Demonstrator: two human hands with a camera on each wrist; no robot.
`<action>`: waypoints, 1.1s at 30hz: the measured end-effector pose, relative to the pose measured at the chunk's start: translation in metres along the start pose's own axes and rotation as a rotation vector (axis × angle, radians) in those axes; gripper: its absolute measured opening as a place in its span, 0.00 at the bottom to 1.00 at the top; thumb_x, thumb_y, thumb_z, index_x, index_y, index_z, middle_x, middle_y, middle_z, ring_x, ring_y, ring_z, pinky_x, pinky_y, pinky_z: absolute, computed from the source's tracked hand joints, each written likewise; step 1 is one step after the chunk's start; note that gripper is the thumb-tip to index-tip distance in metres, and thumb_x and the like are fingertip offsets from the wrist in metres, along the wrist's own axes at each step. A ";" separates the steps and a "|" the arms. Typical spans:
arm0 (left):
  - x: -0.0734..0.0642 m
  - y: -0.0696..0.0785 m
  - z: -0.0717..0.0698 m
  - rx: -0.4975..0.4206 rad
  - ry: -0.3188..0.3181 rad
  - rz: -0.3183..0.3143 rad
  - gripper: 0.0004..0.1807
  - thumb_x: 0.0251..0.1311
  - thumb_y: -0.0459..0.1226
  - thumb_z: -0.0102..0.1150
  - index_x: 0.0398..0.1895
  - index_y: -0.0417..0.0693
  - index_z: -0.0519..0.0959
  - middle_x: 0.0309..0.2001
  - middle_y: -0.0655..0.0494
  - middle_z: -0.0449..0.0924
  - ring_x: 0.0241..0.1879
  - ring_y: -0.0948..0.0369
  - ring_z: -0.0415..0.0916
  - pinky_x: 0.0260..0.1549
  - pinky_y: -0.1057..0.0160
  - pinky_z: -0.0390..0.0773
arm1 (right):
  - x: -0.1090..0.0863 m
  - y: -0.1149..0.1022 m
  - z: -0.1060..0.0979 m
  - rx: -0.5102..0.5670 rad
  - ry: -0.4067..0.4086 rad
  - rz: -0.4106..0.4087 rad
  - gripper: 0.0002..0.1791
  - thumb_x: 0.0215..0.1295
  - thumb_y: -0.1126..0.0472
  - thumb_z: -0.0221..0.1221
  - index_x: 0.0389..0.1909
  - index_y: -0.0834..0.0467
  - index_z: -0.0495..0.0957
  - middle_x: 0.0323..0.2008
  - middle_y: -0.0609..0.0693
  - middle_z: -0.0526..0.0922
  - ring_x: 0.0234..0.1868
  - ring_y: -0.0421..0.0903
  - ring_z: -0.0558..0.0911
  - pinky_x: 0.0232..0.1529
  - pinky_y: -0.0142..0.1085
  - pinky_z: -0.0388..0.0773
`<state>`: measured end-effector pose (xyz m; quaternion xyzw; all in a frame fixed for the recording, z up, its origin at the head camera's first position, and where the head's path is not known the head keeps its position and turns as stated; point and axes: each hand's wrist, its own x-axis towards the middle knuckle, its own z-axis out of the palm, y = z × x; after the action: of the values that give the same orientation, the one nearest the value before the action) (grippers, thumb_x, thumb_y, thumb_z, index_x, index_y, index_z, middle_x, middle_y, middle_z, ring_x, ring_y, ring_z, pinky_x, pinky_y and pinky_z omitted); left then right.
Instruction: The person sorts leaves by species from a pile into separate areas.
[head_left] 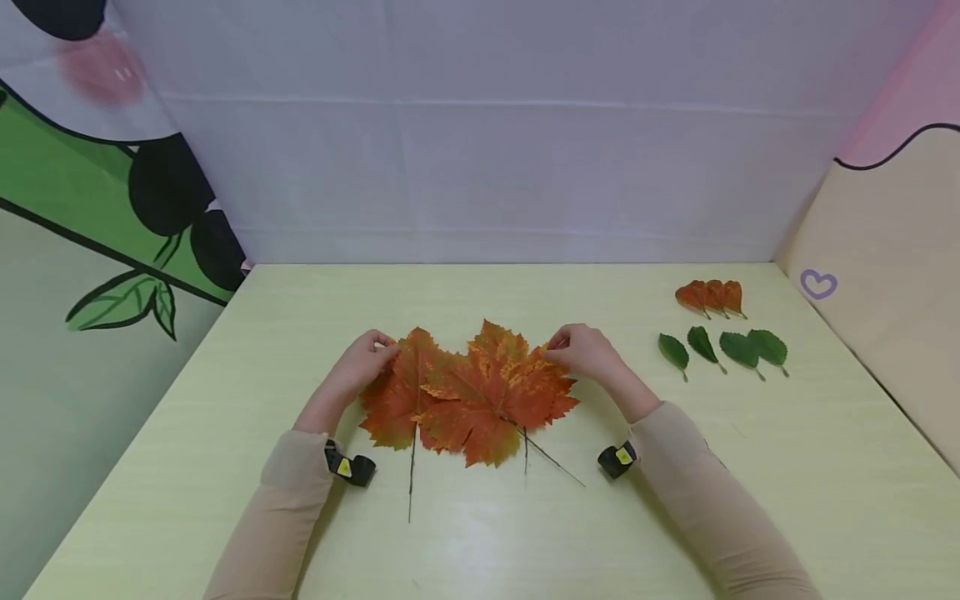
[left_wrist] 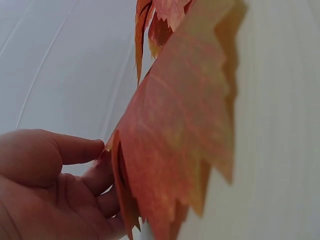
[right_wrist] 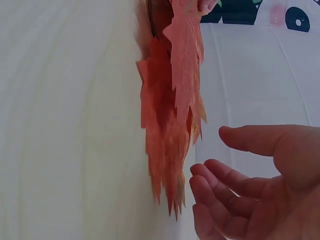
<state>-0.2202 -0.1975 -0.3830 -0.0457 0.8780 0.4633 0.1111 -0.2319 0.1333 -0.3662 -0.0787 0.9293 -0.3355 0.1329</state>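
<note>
Large orange-red maple leaves overlap in the middle of the table. The left maple leaf lies partly under the right maple leaf, and thin dark stems trail toward the near side. My left hand pinches the left leaf's outer edge between thumb and fingers, with the leaf surface slanting up in the left wrist view. At the right leaf's outer edge is my right hand. The right wrist view shows its thumb apart from loosely bent fingers, with a gap to the jagged leaf edge.
Small orange-red leaves overlap in a row at the table's far right. Several small green leaves lie in front of them. A pale cloth backdrop rises behind the table, with printed side panels left and right.
</note>
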 end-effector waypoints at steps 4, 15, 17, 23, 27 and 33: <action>-0.001 0.001 0.000 0.011 -0.010 0.015 0.15 0.66 0.41 0.44 0.45 0.37 0.63 0.31 0.51 0.66 0.30 0.58 0.64 0.29 0.64 0.64 | 0.002 -0.005 0.008 -0.017 -0.050 0.011 0.22 0.53 0.48 0.63 0.41 0.60 0.74 0.37 0.54 0.78 0.28 0.46 0.75 0.27 0.35 0.72; -0.001 0.000 -0.001 0.014 -0.030 0.009 0.18 0.63 0.44 0.50 0.44 0.38 0.64 0.25 0.56 0.67 0.27 0.59 0.63 0.28 0.63 0.64 | -0.003 -0.015 0.022 -0.135 -0.082 0.049 0.30 0.42 0.40 0.67 0.40 0.56 0.73 0.36 0.47 0.77 0.34 0.44 0.74 0.30 0.36 0.68; -0.001 0.000 -0.002 0.011 -0.026 0.009 0.17 0.63 0.43 0.50 0.43 0.37 0.64 0.25 0.55 0.68 0.27 0.59 0.64 0.29 0.63 0.65 | -0.004 -0.015 0.023 -0.132 -0.084 0.045 0.29 0.42 0.42 0.68 0.40 0.56 0.72 0.35 0.47 0.77 0.33 0.44 0.74 0.30 0.36 0.68; -0.003 0.000 -0.005 0.012 -0.011 0.008 0.16 0.63 0.43 0.49 0.43 0.37 0.65 0.26 0.55 0.70 0.28 0.58 0.66 0.30 0.63 0.67 | -0.001 -0.015 0.023 -0.097 -0.096 0.036 0.27 0.44 0.48 0.69 0.41 0.58 0.72 0.34 0.49 0.76 0.32 0.46 0.73 0.30 0.36 0.68; -0.005 0.001 -0.008 0.020 -0.008 0.013 0.16 0.64 0.41 0.49 0.44 0.37 0.65 0.26 0.54 0.71 0.28 0.57 0.67 0.30 0.63 0.68 | -0.001 -0.012 0.024 -0.045 -0.100 0.041 0.27 0.45 0.52 0.69 0.42 0.60 0.71 0.34 0.50 0.76 0.32 0.45 0.73 0.30 0.34 0.69; -0.005 0.001 -0.009 0.011 -0.004 0.008 0.14 0.64 0.41 0.48 0.43 0.37 0.65 0.25 0.55 0.70 0.27 0.57 0.66 0.30 0.63 0.67 | -0.003 -0.009 0.021 0.105 -0.104 0.047 0.21 0.49 0.60 0.67 0.43 0.63 0.72 0.33 0.53 0.77 0.28 0.45 0.77 0.28 0.34 0.74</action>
<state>-0.2168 -0.2043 -0.3766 -0.0403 0.8806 0.4589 0.1113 -0.2225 0.1146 -0.3757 -0.0671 0.9039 -0.3761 0.1926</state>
